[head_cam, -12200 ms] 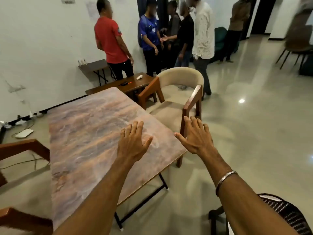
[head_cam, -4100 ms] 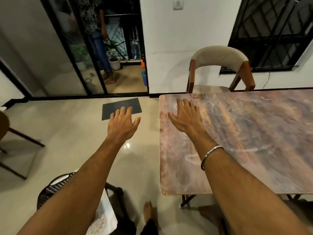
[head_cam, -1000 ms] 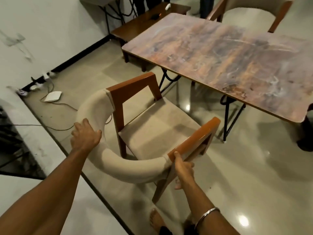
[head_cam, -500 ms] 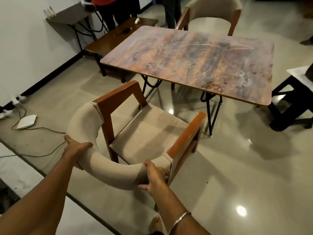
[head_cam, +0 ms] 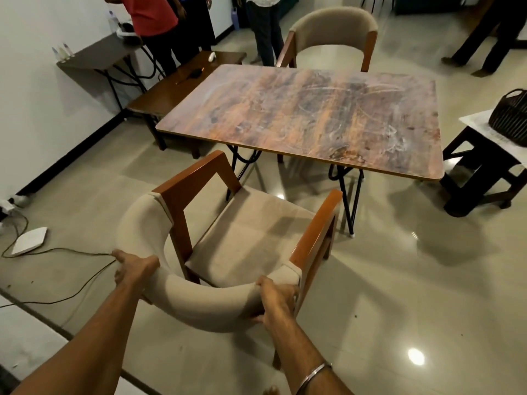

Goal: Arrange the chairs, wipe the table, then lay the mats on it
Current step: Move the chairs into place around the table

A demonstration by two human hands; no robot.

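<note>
Step in hand: chair arranging. Wipe and mats not begun, judging by the smeared top; no cloth or mats in view.

Near chair (head_cam: 251, 232), lower centre of frame, seat facing the table (head_cam: 313, 109), which fills the upper centre. Chair sits skewed to the table's near edge, apart from it, with its left wooden arm close to the black table legs.

Left hand (head_cam: 134, 269): fingers curled round the left part of the padded backrest (head_cam: 199, 300), gripping it. Right hand (head_cam: 278, 295): fingers wrapped under the backrest's right end, just beside the wooden arm; thumb on top.

Far chair (head_cam: 333, 27), top centre, looks already tucked at the opposite edge.

To do it well (judgement):
- Square the chair first by swinging its right side forward, then push straight.
- Aim the arms between the table legs; the left arm looks likeliest to clip one.
- Mind the cable (head_cam: 71, 280) on the floor at lower left, near the back leg.
- Lift slightly rather than drag on the glossy tiles.
</note>
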